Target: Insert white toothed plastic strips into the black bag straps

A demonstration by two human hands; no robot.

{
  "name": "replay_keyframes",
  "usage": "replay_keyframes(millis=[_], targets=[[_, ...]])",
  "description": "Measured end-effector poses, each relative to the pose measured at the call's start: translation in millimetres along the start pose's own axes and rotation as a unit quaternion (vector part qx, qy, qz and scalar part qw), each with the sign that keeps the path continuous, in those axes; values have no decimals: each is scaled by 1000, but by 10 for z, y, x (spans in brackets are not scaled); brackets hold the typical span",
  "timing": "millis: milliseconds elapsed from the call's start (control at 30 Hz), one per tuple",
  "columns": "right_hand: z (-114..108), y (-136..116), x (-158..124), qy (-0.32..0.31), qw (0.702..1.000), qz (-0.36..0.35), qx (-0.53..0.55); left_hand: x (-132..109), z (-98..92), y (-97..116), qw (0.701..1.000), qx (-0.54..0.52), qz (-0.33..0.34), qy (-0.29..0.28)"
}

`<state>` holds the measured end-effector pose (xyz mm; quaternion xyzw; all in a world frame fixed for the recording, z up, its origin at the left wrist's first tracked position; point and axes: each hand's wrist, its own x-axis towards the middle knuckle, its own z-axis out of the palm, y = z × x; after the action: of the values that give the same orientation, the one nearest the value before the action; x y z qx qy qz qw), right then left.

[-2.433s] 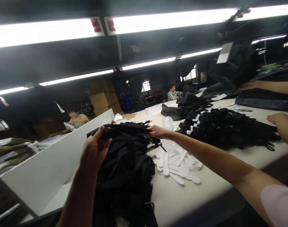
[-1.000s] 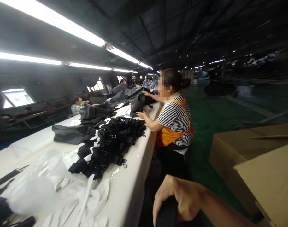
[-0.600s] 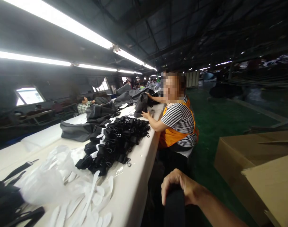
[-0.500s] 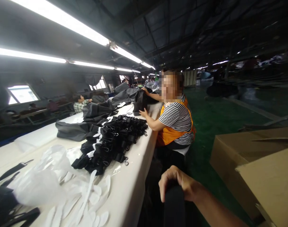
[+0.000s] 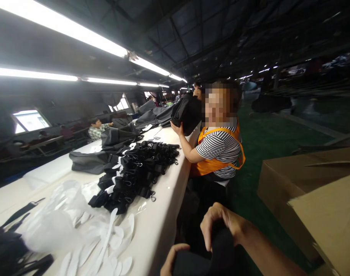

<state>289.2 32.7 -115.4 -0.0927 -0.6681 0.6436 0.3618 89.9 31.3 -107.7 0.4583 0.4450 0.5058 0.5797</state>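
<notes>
At the lower edge, beside the table, my right hand [image 5: 221,222] is closed round a wide black strap [image 5: 221,249] that hangs down from it. My left hand [image 5: 172,257] shows only in part at the bottom, its thumb and a finger gripping a lower portion of the same dark material; the rest is cut off. A heap of black straps with metal snap hooks [image 5: 137,172] lies on the white table [image 5: 166,214] ahead. Nearer on the table are loose white strips [image 5: 105,245] and a crumpled clear plastic bag [image 5: 54,218].
A co-worker [image 5: 217,145] in a striped shirt and orange apron sits at the table's right side, lifting a black bag [image 5: 189,111]. Dark grey fabric pieces [image 5: 91,161] lie farther left. Cardboard boxes [image 5: 292,176] stand on the green floor [image 5: 267,134] to my right.
My left hand has come into view at the bottom and grips the black material. My right hand has shifted slightly right. The co-worker has raised the black bag off the table.
</notes>
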Motion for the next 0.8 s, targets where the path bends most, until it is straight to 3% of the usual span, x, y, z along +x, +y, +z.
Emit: replay_keyframes(millis=[167,267,367,500,700,800], targets=[[5,-113,9,122,993,3,-6,-547,-364,-241,995,36,-21,91],[14,-113,51,194,979,30,-62,-606,-449,-239,987,-21,-31,158],[7,-23,124,217,967,53,-118,-549,-525,-180,971,-110,-36,207],[-5,128,190,158,962,114,-189,-501,-657,-78,949,-170,-33,262],[80,358,242,-14,948,166,-271,-516,-794,139,914,-233,-13,333],[241,559,286,-27,944,164,-284,-514,-852,257,901,-255,-11,351]])
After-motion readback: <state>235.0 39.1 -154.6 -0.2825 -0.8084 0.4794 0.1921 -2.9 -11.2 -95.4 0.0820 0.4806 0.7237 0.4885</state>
